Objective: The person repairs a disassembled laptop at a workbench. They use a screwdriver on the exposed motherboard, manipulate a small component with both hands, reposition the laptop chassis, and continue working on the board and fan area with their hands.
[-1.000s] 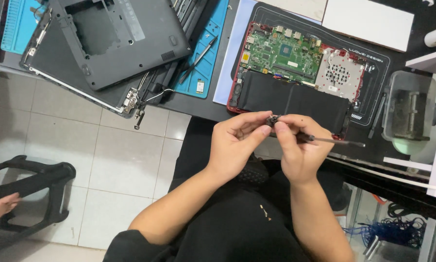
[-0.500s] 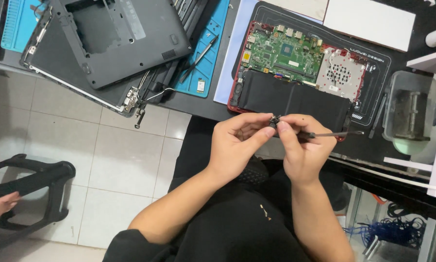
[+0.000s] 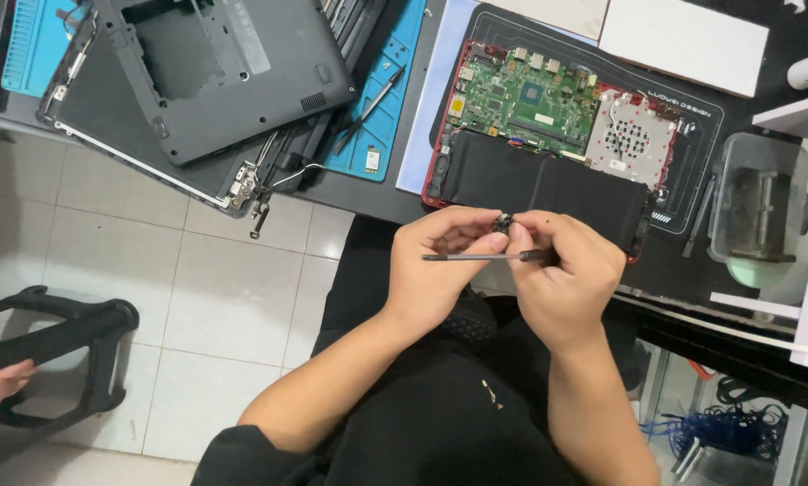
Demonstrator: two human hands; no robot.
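Now slim dark screwdriver [image 3: 476, 257] points left across left hand [image 3: 440, 270]; a second ago its shaft stuck out rightward, so tool was flipped. Right hand [image 3: 566, 279] clenched round handle. Both hands pinch small dark part [image 3: 503, 221] at fingertips, above lap, near opened red-framed laptop with green circuit board [image 3: 534, 135] on tabletop [image 3: 368, 193]. Part too small to identify; screwdriver tip unclear.

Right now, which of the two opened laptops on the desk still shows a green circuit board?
The red-rimmed laptop above the hands; the grey laptop shell at upper left is hollow, without one.
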